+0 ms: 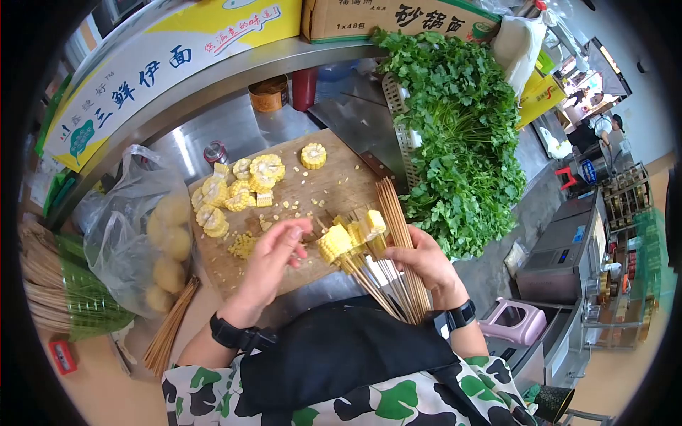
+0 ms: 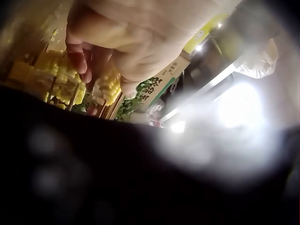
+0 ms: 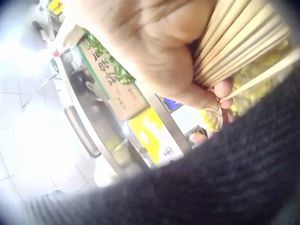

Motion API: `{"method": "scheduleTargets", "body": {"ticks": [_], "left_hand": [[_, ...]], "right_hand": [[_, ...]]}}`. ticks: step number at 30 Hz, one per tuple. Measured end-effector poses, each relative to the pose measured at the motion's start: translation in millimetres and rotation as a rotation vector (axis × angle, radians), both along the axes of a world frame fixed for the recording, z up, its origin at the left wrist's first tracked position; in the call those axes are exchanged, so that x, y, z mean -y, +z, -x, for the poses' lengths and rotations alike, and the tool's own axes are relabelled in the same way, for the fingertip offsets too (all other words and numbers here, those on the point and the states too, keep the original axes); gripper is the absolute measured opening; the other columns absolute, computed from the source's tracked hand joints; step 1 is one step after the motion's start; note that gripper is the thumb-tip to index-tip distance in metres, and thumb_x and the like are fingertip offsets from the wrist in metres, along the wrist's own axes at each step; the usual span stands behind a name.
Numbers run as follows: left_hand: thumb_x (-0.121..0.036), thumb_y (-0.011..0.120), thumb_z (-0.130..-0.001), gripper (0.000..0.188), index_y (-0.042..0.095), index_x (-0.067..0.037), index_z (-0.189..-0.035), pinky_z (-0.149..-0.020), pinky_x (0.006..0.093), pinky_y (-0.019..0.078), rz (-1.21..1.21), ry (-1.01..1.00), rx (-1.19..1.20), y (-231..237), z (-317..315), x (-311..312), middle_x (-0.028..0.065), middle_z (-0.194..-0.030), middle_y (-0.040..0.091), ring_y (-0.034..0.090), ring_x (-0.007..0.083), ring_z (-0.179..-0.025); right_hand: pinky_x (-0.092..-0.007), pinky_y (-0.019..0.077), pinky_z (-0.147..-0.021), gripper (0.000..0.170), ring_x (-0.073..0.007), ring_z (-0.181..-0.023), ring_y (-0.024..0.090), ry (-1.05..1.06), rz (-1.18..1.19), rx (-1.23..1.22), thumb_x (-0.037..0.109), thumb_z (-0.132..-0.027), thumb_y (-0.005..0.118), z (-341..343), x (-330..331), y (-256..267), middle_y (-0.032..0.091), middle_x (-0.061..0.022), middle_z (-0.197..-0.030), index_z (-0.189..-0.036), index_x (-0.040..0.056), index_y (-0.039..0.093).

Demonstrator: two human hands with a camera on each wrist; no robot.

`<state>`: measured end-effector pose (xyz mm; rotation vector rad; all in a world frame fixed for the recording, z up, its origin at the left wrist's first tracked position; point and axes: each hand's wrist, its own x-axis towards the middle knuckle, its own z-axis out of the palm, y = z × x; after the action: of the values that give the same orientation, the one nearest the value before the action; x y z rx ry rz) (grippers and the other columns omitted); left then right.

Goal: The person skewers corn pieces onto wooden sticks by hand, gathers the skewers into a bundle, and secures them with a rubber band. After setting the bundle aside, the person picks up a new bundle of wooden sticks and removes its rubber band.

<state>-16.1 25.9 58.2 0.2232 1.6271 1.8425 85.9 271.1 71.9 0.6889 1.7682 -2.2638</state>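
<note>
In the head view, my right hand [image 1: 428, 264] grips a thick bundle of bamboo skewers [image 1: 399, 220]. Its thumb and fingertips pinch one thin skewer [image 3: 262, 77] in the right wrist view, with a yellow corn piece [image 3: 212, 119] at the fingertips. Several skewered corn pieces [image 1: 335, 243] cluster just left of the bundle, over the near edge of the wooden cutting board [image 1: 341, 170]. My left hand [image 1: 273, 257] hovers left of them, fingers loosely bent, holding nothing visible. Cut corn rounds [image 1: 266, 170] and loose kernels lie on the board.
A white basket [image 1: 402, 117] heaped with leafy greens [image 1: 462, 135] stands at the right. Behind the board lies a broad cleaver [image 1: 348, 121]. To the left are a plastic bag [image 1: 135, 213] of round yellowish produce and another skewer bundle [image 1: 170, 326]. Cartons [image 1: 177, 64] line the shelf above.
</note>
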Motion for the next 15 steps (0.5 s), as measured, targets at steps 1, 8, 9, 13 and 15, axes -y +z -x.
{"method": "scheduleTargets", "body": {"ticks": [1,8,9,13,15], "left_hand": [[-0.032,0.05,-0.094,0.036,0.059,-0.003,-0.112,-0.065,0.0198,0.0435,0.044,-0.099,0.027,-17,4,11,0.0044,-0.101,0.064,0.052,0.0062,-0.073],[-0.028,0.051,-0.093,0.04,0.053,0.0,-0.121,-0.096,0.0281,0.0392,0.071,-0.917,0.116,-70,-24,-1,0.0103,-0.119,0.056,0.05,0.0159,-0.111],[-0.029,0.053,-0.092,0.043,0.05,0.0,-0.124,-0.099,0.0287,0.0353,-0.01,-0.961,0.159,-89,-30,-9,0.0107,-0.124,0.052,0.046,0.0168,-0.117],[-0.034,0.059,-0.088,0.058,0.041,-0.001,-0.132,-0.106,0.0296,0.0274,-0.227,-1.264,0.07,-115,-31,-58,0.012,-0.135,0.043,0.037,0.0188,-0.126],[-0.037,0.064,-0.083,0.074,0.029,-0.004,-0.139,-0.11,0.0327,0.0213,-0.352,-1.257,0.525,-129,-41,-74,0.0118,-0.141,0.036,0.031,0.022,-0.132]], "right_hand": [[-0.0178,0.0457,-0.054,0.029,-0.0055,-0.061,0.054,-0.015,0.061,0.009,0.002,-0.077,0.065,-1,-6,-11,0.059,-0.0017,-0.08,-0.103,0.0009,0.053],[-0.0174,0.0452,-0.048,0.02,-0.0063,-0.053,0.053,-0.042,0.266,0.035,0.0,-0.077,0.065,-1,-12,-30,0.057,-0.0012,-0.074,-0.093,0.0029,0.053],[-0.0177,0.0455,-0.048,0.018,-0.0068,-0.052,0.053,-0.031,0.294,0.051,-0.001,-0.077,0.064,1,-10,-29,0.057,-0.0016,-0.074,-0.092,0.0026,0.053],[-0.0197,0.0469,-0.048,0.018,-0.0089,-0.05,0.055,-0.01,0.436,0.068,-0.003,-0.076,0.064,8,-8,-33,0.059,-0.0033,-0.071,-0.091,0.0016,0.055],[-0.0199,0.0472,-0.048,0.018,-0.0088,-0.051,0.055,0.012,0.443,0.072,-0.003,-0.076,0.064,8,-6,-32,0.059,-0.0035,-0.071,-0.091,0.0018,0.055]]}}
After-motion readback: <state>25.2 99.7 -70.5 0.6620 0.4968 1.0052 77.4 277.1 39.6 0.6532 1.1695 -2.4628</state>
